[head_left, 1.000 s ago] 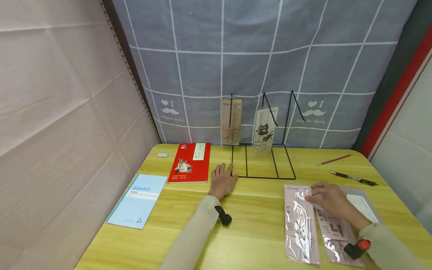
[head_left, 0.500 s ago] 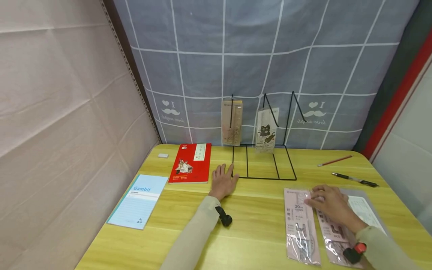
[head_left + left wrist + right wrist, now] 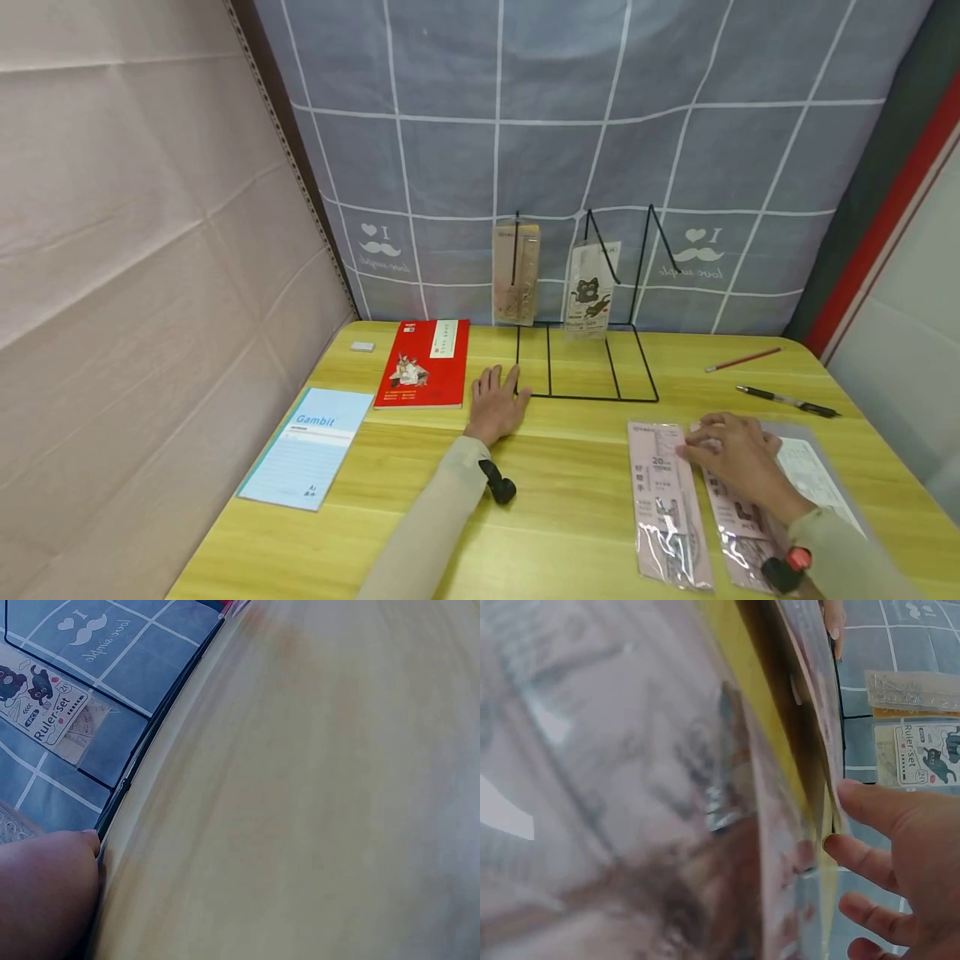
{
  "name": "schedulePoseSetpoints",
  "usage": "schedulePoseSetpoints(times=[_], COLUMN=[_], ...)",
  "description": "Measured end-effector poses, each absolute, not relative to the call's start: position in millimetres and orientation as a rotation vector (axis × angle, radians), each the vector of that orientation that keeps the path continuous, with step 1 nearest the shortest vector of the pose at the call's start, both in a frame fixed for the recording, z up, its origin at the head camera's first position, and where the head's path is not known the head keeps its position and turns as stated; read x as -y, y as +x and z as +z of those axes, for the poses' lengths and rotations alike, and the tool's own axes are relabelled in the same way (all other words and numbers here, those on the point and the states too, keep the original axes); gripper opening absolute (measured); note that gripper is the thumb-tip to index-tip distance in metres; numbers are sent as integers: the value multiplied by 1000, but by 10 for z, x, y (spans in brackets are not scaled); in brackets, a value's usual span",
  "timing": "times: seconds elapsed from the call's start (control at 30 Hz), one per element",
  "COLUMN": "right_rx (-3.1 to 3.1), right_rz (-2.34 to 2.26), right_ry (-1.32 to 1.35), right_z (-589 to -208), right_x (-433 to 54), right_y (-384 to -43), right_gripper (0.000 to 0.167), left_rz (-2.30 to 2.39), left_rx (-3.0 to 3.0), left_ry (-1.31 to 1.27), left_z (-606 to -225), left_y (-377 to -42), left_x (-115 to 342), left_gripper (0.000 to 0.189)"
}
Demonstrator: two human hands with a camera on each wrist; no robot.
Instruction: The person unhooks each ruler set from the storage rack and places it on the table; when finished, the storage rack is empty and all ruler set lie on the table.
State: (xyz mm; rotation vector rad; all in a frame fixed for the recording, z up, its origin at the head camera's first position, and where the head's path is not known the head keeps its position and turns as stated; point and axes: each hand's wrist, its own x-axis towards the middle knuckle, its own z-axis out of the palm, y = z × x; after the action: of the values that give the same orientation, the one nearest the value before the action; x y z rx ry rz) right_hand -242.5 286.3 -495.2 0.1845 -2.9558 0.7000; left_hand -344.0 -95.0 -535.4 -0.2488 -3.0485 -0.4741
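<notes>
My right hand (image 3: 738, 458) pinches the top right edge of a pink ruler set packet (image 3: 663, 500), marked 20 cm and wrapped in shiny clear film. In the right wrist view, the thumb and index finger (image 3: 862, 859) meet at a packet's edge. Under that hand lies a second pink packet (image 3: 738, 508), partly covered. My left hand (image 3: 497, 408) rests with fingers spread at the front left corner of a black wire display rack (image 3: 592, 397). On its hooks hang a tan ruler packet (image 3: 514, 275) and a white cat-print Ruler-set packet (image 3: 591, 287); the right hook is bare.
A red booklet (image 3: 423, 362), a pale blue Gambit notebook (image 3: 307, 446) and an eraser (image 3: 362, 346) lie on the left. A grey-edged white sheet or pack (image 3: 813, 475) lies beyond the right hand, with a black pen (image 3: 787, 401) and a red pencil (image 3: 742, 359) farther back.
The upper end of the left pink packet has shifted slightly nearer and to the left, and its film glare has changed. My right hand has moved slightly with it; my left hand stays put.
</notes>
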Motion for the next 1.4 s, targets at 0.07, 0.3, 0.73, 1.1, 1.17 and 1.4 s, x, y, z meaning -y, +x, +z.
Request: schedulePoseSetpoints(times=[0.07, 0.3, 0.73, 1.1, 1.17, 1.4], right_rx=[2967, 2920, 2903, 2764, 2737, 2608], right_rz=[688, 712, 1164, 1308, 1343, 1290], right_ry=[155, 172, 68, 106, 109, 156], right_z=[-4900, -4555, -3830, -3620, -3609, -3543], right_x=[-2851, -2826, -2466, -2119, -2074, -1966], right_y=[-2416, -2448, -2815, -3407, -3510, -3806], right_gripper=[44, 45, 88, 90, 89, 63], left_rz=[-489, -502, -483, -471, -455, -479], left_rx=[3035, 3019, 3061, 3034, 3037, 3021], left_ry=[-253, -258, -252, -253, -250, -261], left_z=[-5344, -5328, -5353, -5409, -5424, -5395], left_y=[-3425, -3410, -3437, -3420, -3427, -3453], left_x=[946, 940, 974, 960, 963, 965], left_gripper=[60, 60, 61, 61, 62, 62])
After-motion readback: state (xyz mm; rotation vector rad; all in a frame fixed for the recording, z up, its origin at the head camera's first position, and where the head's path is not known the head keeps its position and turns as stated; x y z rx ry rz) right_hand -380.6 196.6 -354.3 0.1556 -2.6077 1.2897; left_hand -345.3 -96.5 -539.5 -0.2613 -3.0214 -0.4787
